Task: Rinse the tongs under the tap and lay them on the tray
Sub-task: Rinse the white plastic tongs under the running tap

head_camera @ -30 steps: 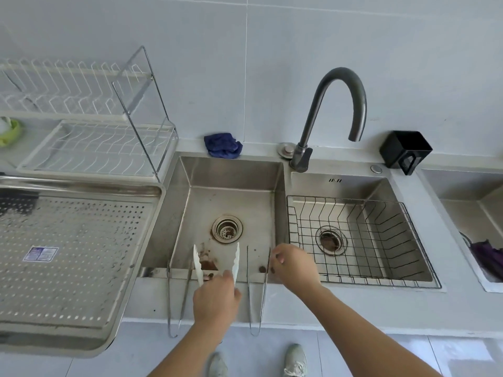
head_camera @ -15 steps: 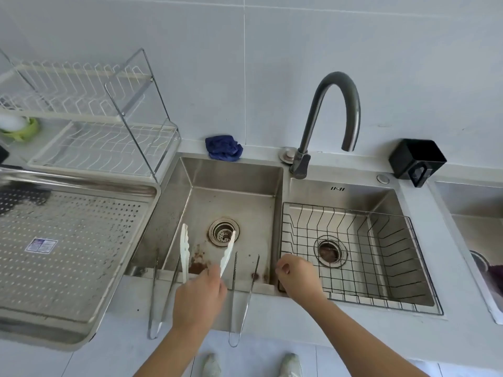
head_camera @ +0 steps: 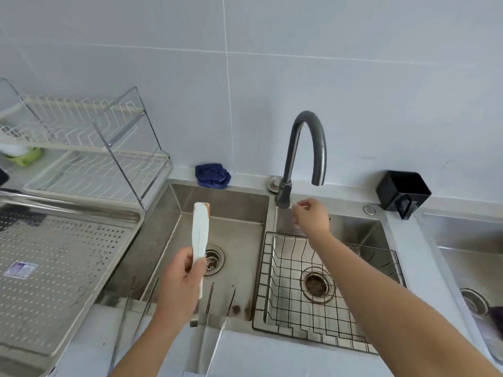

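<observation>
Steel sink (head_camera: 168,229), tray (head_camera: 68,268) beside it. Tongs (head_camera: 201,229) are gripped closed by left hand (head_camera: 181,284) over the sink for rinsing; right hand (head_camera: 310,216) is curled beside tap (head_camera: 292,148), grasp unclear.

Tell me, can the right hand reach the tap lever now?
Probably yes. The right hand hovers just beside the tap lever, with nothing between them; the left hand holds the white tongs clear, over the left basin.

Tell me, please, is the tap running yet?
Off: no water falls from the tap; the right hand is beside its base, the left hand holds the white tongs.
</observation>
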Motion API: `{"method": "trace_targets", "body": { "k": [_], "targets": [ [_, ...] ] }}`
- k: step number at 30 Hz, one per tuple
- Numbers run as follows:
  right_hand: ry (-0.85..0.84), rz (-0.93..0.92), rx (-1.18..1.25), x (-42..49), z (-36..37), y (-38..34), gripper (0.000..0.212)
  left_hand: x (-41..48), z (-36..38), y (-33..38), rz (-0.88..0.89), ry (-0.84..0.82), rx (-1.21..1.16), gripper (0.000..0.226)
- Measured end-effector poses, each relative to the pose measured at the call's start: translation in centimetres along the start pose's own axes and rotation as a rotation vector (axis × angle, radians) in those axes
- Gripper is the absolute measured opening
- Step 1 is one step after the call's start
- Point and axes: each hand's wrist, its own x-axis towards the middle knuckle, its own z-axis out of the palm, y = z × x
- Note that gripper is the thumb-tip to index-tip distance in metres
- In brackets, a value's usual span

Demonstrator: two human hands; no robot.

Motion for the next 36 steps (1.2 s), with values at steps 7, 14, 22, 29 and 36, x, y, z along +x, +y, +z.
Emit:
{"method": "trace_targets", "body": {
  "k": [7, 14, 22, 29, 36],
  "targets": [
    [-0.075, -0.042, -0.031, 3.5, 0.8, -1.7, 0.047, 1.5, 0.0, 0.8, -0.056, -0.057, -0.168, 0.015],
    [-0.066, -0.045, -0.07, 4.8, 2.7, -2.5, 0.028, 4.1, -0.5, 1.2, -0.083, -0.109, -0.252, 0.02],
    [-0.03, -0.021, -0.012, 5.5, 2.6, -2.0, 0.019, 5.0, -0.2, 0.5, -0.065, -0.142, -0.206, 0.032],
    [0.007, -0.041, 0.018, 5.2, 2.9, -1.4, 0.023, 5.3, 0.2, 0.6, -0.071, -0.131, -0.261, 0.033],
    [0.012, -0.111, -0.057, 4.7, 2.9, -0.2, 0.025, 5.4, 0.6, 1.2, -0.086, -0.131, -0.282, 0.033]
  ]
}}
